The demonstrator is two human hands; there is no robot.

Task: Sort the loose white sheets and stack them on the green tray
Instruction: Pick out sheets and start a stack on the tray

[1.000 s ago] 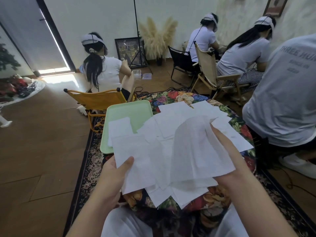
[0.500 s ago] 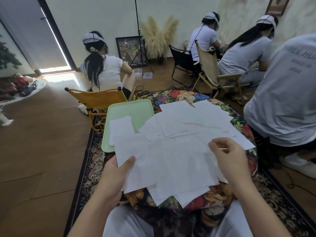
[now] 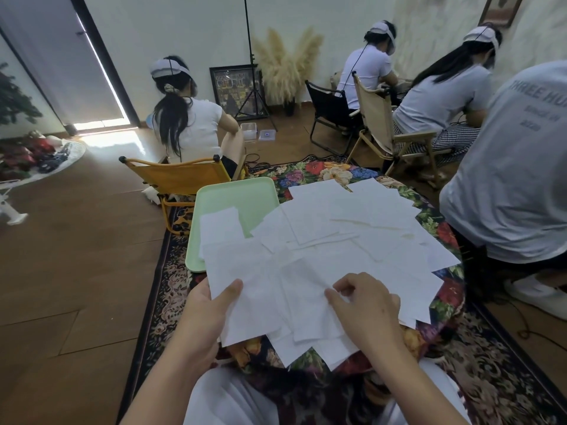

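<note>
Head view, lower centre: your left hand (image 3: 204, 312) pinches a sheet's (image 3: 248, 289) corner, your right hand (image 3: 365, 305) curls onto loose white sheets (image 3: 352, 228), green tray (image 3: 245, 194) upper left, nearer your left.

Head camera looks forward and down, close over table (image 3: 441, 228).

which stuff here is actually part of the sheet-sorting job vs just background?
In the job:
loose white sheets
green tray
left hand gripping a sheet's edge
right hand pinching a sheet

Lying about:
yellow folding chair
tripod stand
framed picture
pampas grass
</note>
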